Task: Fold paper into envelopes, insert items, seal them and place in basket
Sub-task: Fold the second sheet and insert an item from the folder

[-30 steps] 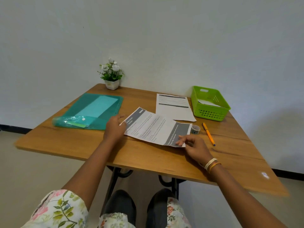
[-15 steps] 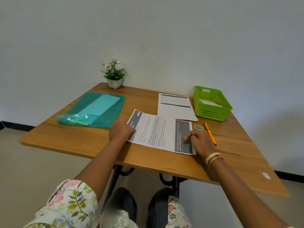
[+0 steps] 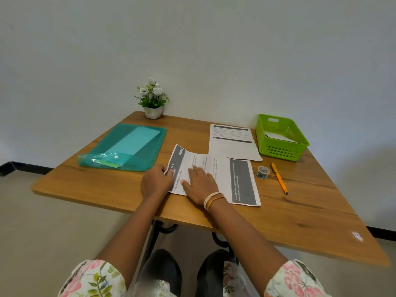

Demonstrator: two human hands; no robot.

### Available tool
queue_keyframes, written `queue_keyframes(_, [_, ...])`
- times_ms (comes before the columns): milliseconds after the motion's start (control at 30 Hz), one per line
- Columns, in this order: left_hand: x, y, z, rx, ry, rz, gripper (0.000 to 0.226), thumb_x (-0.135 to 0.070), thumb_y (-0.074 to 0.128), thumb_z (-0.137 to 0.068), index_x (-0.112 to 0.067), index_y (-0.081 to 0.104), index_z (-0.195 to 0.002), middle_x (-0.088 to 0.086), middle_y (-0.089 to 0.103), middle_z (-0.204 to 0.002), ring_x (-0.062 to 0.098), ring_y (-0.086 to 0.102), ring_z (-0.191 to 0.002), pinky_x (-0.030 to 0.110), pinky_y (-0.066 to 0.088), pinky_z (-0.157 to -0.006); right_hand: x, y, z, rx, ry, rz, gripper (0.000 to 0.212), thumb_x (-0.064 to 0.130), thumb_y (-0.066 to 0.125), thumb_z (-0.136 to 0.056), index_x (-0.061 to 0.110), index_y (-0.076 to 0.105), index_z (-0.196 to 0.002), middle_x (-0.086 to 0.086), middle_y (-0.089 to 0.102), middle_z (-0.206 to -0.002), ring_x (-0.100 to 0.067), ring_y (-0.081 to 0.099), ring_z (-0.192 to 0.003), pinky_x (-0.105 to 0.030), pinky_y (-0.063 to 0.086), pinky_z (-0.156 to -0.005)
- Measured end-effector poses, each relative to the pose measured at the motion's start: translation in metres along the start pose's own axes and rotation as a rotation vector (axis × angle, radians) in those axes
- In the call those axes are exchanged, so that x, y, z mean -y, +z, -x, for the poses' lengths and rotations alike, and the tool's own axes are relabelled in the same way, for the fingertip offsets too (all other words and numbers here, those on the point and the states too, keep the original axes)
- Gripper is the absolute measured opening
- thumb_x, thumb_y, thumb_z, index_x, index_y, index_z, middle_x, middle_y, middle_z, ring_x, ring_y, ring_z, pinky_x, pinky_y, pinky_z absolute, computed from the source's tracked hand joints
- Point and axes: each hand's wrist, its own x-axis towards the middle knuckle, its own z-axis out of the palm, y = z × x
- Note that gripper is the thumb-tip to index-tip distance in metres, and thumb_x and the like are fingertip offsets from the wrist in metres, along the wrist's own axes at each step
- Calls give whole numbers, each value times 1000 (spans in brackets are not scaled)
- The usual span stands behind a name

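Whereas half a second earlier the right hand (image 3: 200,185) was pressed on the dark band at the right end of the printed sheet (image 3: 222,175), it is now laid flat, fingers straight and spread, on the sheet's left half, just beside the left hand (image 3: 156,182). The left hand is seen at the sheet's left edge as before, its fingers curled over that edge, which appears to be pinched. The sheet is spread near the middle of the frame on the wooden table (image 3: 300,211), its far left corner slightly raised, and its right band is now uncovered.

A green basket (image 3: 282,150) is seen at the upper right of the table; white folded paper (image 3: 278,137) lies inside it. A second printed sheet (image 3: 232,146) is laid just left of the basket. A teal plastic folder (image 3: 128,146) is placed at the left of the table, with a lighter sheet visible through it. A small roll of tape (image 3: 263,172) and an orange pen (image 3: 279,177) are found to the right of the spread sheet, and a potted plant (image 3: 152,99) stands at the table's far edge.
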Motion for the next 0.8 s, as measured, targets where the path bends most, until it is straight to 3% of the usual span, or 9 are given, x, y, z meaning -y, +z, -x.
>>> queue_keyframes(133, [4,2,-1,-15,-2,46,18,-31,62,-89,-18,62,-77,-2,63,-72,14,56,-64,25,33,-48,-20,4,4,-35,-13,18,65,52,29,-97,15,23,-150,-5,17,-159,-22,13,-147,-43,11,-118])
queue_keyframes(400, [8,7,-2,-29,12,77,23,-35,62,-88,-18,61,-72,-4,61,-67,12,56,-62,24,34,-48,-101,-15,24,-95,171,57,66,55,29,-97,16,24,-150,-4,20,-159,-21,18,-146,-40,14,-118])
queue_keyframes(567, [12,4,-2,51,42,235,42,-46,46,-97,-16,66,-73,-2,66,-65,17,63,-63,27,40,-51,-106,-16,26,-108,161,83,64,54,29,-97,17,25,-149,-3,21,-158,-21,20,-146,-40,16,-118])
queue_keyframes(633, [14,2,-2,118,52,419,48,-45,39,-100,-14,69,-78,3,69,-68,22,65,-65,31,44,-57,-105,-16,25,-104,154,91,64,54,29,-97,17,24,-149,-3,21,-158,-21,19,-146,-40,16,-118])
queue_keyframes(700, [14,2,-2,181,84,559,51,-48,32,-100,-19,73,-92,-1,73,-78,17,68,-73,34,50,-67,-104,-17,23,-92,142,98,64,53,28,-98,17,23,-150,-3,20,-159,-21,18,-146,-40,16,-118])
queue_keyframes(800, [12,4,1,257,161,503,48,-49,29,-98,-29,70,-111,-9,73,-95,4,67,-83,34,53,-75,-102,-18,21,-77,120,93,64,53,27,-98,17,23,-150,-2,18,-159,-20,16,-147,-40,15,-118])
